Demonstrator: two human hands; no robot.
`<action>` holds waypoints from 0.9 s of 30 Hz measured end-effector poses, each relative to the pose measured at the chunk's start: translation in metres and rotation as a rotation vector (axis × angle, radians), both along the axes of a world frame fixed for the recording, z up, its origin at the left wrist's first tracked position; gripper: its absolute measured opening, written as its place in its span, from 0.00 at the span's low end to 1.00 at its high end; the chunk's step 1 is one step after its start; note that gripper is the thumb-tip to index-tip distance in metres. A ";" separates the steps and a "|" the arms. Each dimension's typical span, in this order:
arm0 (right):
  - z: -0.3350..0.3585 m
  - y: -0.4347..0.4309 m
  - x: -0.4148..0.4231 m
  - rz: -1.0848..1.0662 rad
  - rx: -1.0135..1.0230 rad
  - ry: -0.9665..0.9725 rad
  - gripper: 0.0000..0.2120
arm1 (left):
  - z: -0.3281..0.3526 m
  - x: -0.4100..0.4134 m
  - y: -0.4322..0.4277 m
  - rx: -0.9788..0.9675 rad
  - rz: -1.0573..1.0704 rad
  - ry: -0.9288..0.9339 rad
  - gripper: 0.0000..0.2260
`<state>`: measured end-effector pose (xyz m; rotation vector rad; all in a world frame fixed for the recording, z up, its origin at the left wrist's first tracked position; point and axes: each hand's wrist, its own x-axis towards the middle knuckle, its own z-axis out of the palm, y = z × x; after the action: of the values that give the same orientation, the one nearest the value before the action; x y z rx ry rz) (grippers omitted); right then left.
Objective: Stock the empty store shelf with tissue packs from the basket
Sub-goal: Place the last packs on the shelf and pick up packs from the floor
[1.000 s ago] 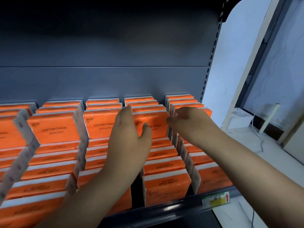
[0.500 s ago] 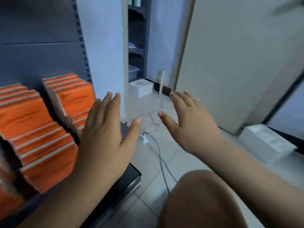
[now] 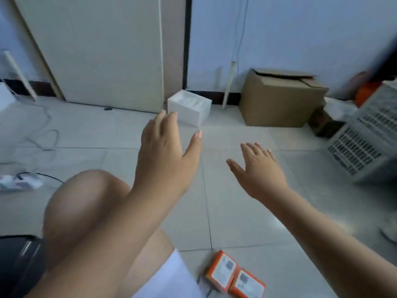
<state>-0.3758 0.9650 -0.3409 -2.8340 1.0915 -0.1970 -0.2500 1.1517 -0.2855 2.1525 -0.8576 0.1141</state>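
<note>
Two orange tissue packs (image 3: 235, 276) lie side by side, touching, on the tiled floor (image 3: 236, 218). They are nearer the person than the right grip (image 3: 260, 168) and sit between the two forearms. The pale slatted basket (image 3: 365, 143) stands on the floor well out to the right of the right grip, apart from it. Something orange shows over its top rim, too blurred to name.

The right grip is open, with fingers straight and spread, palm down, holding nothing. The left grip (image 3: 165, 155) is also open and empty, fingers extended together and thumb held out. It is level with the right grip and a little apart from it. A bare knee (image 3: 86, 201) lies under the left forearm.

A white box (image 3: 189, 108) sits on the floor just beyond the left grip's fingertips. A brown cardboard box (image 3: 279, 100), its flaps loose, stands against the wall beyond the right grip. Cables and a power strip (image 3: 19, 181) lie far to the left of the left grip.
</note>
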 end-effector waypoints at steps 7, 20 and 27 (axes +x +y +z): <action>-0.119 -0.041 -0.142 -0.315 0.148 0.173 0.35 | -0.107 -0.063 -0.105 0.404 -0.164 0.283 0.27; -0.332 0.010 -0.240 -0.384 0.599 0.331 0.42 | -0.360 -0.143 -0.127 1.086 -0.098 0.835 0.30; -0.394 0.034 -0.243 -0.387 0.720 0.326 0.42 | -0.431 -0.166 -0.099 0.828 0.455 1.472 0.40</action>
<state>-0.6183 0.9992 -0.7354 -2.0370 1.4031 0.5410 -0.4163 1.0524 -0.7161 2.2535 0.5545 -1.6136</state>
